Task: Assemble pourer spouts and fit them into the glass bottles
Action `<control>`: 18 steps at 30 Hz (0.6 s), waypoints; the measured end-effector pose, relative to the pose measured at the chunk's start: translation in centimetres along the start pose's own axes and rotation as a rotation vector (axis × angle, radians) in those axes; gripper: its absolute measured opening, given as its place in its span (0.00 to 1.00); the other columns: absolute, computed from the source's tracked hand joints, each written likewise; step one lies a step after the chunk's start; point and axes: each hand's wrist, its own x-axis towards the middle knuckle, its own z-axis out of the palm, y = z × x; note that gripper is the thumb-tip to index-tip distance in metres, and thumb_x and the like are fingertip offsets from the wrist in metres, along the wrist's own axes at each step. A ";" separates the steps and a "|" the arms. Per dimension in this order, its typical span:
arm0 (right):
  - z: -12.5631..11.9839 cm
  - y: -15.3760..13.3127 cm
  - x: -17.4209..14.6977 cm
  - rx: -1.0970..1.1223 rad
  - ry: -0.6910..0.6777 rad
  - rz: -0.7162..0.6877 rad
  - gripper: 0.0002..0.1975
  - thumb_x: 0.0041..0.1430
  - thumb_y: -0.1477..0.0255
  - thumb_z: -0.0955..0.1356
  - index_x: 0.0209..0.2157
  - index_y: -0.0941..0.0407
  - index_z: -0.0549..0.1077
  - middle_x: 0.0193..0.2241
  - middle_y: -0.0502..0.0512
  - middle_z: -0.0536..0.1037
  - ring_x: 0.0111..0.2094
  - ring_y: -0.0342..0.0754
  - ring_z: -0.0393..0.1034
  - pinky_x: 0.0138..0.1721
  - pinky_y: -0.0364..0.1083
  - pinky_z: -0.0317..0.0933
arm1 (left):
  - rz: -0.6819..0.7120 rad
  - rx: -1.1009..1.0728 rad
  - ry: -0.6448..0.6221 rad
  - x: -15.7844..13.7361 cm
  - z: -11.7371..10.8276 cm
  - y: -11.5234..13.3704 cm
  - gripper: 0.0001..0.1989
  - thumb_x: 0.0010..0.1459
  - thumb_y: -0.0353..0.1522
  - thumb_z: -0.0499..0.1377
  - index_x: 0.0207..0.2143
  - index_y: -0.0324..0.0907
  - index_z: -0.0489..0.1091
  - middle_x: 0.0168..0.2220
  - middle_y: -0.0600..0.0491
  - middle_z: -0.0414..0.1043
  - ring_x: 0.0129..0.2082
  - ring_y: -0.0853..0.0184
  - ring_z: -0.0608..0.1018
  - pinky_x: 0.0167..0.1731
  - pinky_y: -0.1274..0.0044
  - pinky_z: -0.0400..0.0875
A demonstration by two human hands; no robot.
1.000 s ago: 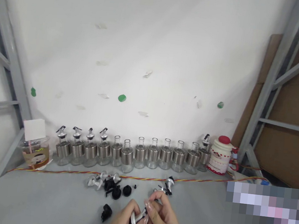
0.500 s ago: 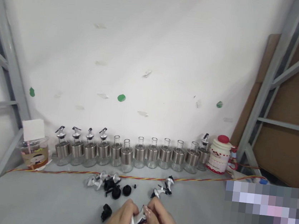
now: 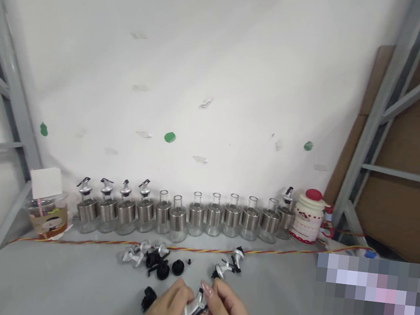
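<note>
Low in the head view, my left hand (image 3: 172, 307) is closed around the silver body of a bottle pourer spout (image 3: 195, 308). The fingers of my right hand (image 3: 228, 309) pinch the spout's narrow black-tipped end, the thumb lying along it. Both hands touch the same pourer, and its underside is hidden by my fingers. Just left of my left hand lies a black plastic part (image 3: 149, 298). Beyond my hands are two silver pourer spouts with black levers (image 3: 223, 269), a black round stopper (image 3: 178, 267), and a pile of silver and black pourer parts (image 3: 134, 255).
A row of glass bottles with metal sleeves (image 3: 196, 214) stands along the wall, some wearing pourers. A twisted red-yellow cord (image 3: 109, 241) runs before them. At the left is a plastic cup (image 3: 49, 217); at the right, a red-lidded mug (image 3: 308, 219). Metal posts (image 3: 367, 140) flank the table.
My right thumb has shifted slightly up toward the spout's tip, showing more of the pourer's silver body. Both hands stay on it; the table items have not moved.
</note>
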 end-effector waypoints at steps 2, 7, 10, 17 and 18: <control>0.0 -0.1 0.0 0.005 0.006 0.002 0.26 0.44 0.47 0.65 0.18 0.54 0.52 0.12 0.37 0.50 0.13 0.34 0.40 0.14 0.38 0.35 | 0.027 0.018 0.007 0.0 0.2 -0.1 0.14 0.61 0.41 0.41 0.29 0.45 0.59 0.22 0.56 0.65 0.21 0.70 0.74 0.22 0.82 0.69; 0.2 -0.2 0.0 0.011 0.037 0.035 0.27 0.41 0.46 0.66 0.18 0.54 0.52 0.12 0.37 0.50 0.12 0.33 0.41 0.13 0.38 0.36 | 0.055 0.023 0.024 0.0 0.3 -0.3 0.13 0.61 0.39 0.42 0.28 0.45 0.60 0.23 0.55 0.67 0.22 0.70 0.74 0.23 0.81 0.69; 0.4 -0.3 0.0 0.036 0.055 0.065 0.28 0.39 0.46 0.67 0.18 0.54 0.52 0.12 0.37 0.51 0.13 0.33 0.41 0.13 0.37 0.36 | 0.060 0.009 0.035 0.0 0.2 -0.2 0.13 0.60 0.39 0.44 0.28 0.45 0.61 0.21 0.56 0.66 0.20 0.71 0.73 0.21 0.83 0.69; 0.5 0.0 0.0 0.078 0.058 0.067 0.27 0.40 0.47 0.67 0.18 0.54 0.52 0.12 0.37 0.50 0.13 0.33 0.42 0.14 0.37 0.36 | 0.103 0.044 0.119 0.3 -0.1 0.0 0.12 0.60 0.36 0.45 0.27 0.44 0.63 0.21 0.55 0.65 0.19 0.72 0.72 0.21 0.84 0.68; 0.5 0.0 0.0 0.080 0.049 0.063 0.27 0.40 0.47 0.67 0.18 0.54 0.52 0.12 0.37 0.51 0.13 0.33 0.42 0.14 0.37 0.37 | 0.106 0.040 0.127 0.3 -0.1 0.0 0.13 0.60 0.37 0.45 0.27 0.44 0.63 0.21 0.55 0.65 0.19 0.72 0.71 0.20 0.84 0.67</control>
